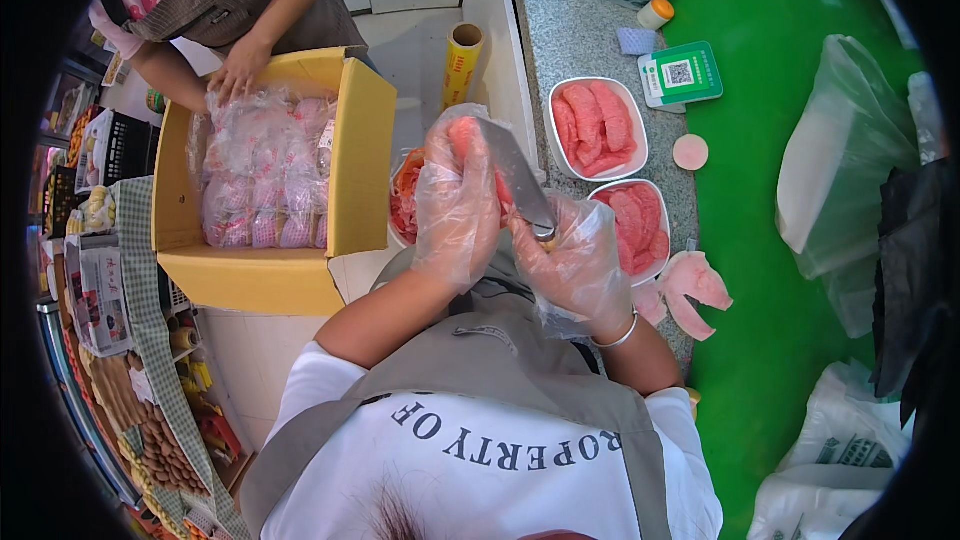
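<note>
Above the grey apron, the left hand [457,202], in a clear plastic glove, closes around a pink fruit piece [462,135] held chest-high. Just beside it, the right hand [577,262], gloved too, grips the handle of a knife [518,175] whose blade lies against the fruit. Two white trays [556,100] of peeled pink segments sit close to the right on the granite counter's [570,30] edge. To the left, another person's hand [238,67] rests in a yellow cardboard box [365,150] of bagged fruit.

left hand [457,202]: gloved, grips pink fruit piece [462,135] | right hand [575,265]: gloved, holds knife [518,178] against it
</note>
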The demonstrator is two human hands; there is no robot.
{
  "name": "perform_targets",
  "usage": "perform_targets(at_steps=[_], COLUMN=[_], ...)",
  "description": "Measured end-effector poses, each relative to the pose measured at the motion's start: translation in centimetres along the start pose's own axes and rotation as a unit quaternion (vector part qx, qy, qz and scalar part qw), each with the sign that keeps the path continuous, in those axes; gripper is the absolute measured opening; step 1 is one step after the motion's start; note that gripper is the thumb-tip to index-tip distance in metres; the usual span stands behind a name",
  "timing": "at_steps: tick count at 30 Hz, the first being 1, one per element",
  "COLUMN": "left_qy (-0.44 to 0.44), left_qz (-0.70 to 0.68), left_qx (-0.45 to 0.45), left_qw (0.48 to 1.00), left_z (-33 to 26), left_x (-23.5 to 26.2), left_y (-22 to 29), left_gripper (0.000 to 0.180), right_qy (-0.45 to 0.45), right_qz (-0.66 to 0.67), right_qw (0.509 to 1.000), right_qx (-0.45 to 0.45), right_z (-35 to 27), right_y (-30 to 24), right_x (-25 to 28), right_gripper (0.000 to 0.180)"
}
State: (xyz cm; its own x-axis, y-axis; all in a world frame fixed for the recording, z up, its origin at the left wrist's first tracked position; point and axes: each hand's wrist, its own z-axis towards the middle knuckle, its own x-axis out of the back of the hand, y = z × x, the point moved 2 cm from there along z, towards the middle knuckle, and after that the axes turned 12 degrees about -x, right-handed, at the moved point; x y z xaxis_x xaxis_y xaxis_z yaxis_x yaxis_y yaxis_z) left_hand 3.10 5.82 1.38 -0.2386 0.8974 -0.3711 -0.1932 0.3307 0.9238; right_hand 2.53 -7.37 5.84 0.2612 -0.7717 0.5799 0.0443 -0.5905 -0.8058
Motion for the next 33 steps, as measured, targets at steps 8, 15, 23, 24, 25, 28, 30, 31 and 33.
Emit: perform_targets(at_steps=[8, 15, 23, 24, 25, 28, 30, 31, 33], left_qy=[0.022, 0.022, 0.029, 0.004, 0.010, 0.011, -0.036, -0.060, -0.018], left_qz=[0.036, -0.029, -0.186, -0.209, -0.259, -0.363, -0.427, -0.457, -0.445], left_qx=[-0.029, -0.013, 0.033, 0.010, 0.048, 0.129, 0.146, 0.155, 0.149], left_qw=[0.999, 0.999, 0.982, 0.978, 0.965, 0.923, 0.892, 0.874, 0.883], left_z=[0.5, 0.5, 1.7, 2.1, 2.3, 2.9, 3.2, 3.3, 3.3], left_x=[0.3, -1.0, 0.7, 0.9, 1.2, 2.1, 2.3, 2.4, 2.4], left_y=[-1.5, 0.6, -0.5, -0.9, -1.3, -1.9, -1.6, -1.4, -1.7], left_gripper=[0.023, 0.033, 0.037, 0.042, 0.042, 0.044, 0.045, 0.045, 0.045], right_qy=[0.009, -0.043, -0.028, -0.016, -0.019, -0.028, -0.038, -0.035, -0.030], right_qz=[0.070, 0.220, 0.248, 0.259, 0.279, 0.298, 0.264, 0.250, 0.221], right_qw=[0.996, 0.973, 0.966, 0.961, 0.954, 0.945, 0.959, 0.964, 0.973], right_qx=[0.056, -0.059, -0.069, -0.095, -0.112, -0.129, -0.095, -0.083, -0.059], right_z=[-0.5, -1.6, -2.4, -2.6, -2.7, -2.9, -2.9, -2.8, -2.7], right_y=[1.3, 0.0, 0.7, 0.7, 0.7, 1.2, 2.6, 2.5, 2.3], right_x=[-1.1, -0.4, 0.3, 0.4, 0.4, 0.2, -0.5, -0.6, -1.0], right_gripper=[0.021, 0.014, 0.007, 0.006, 0.005, 0.006, 0.015, 0.023, 0.041])
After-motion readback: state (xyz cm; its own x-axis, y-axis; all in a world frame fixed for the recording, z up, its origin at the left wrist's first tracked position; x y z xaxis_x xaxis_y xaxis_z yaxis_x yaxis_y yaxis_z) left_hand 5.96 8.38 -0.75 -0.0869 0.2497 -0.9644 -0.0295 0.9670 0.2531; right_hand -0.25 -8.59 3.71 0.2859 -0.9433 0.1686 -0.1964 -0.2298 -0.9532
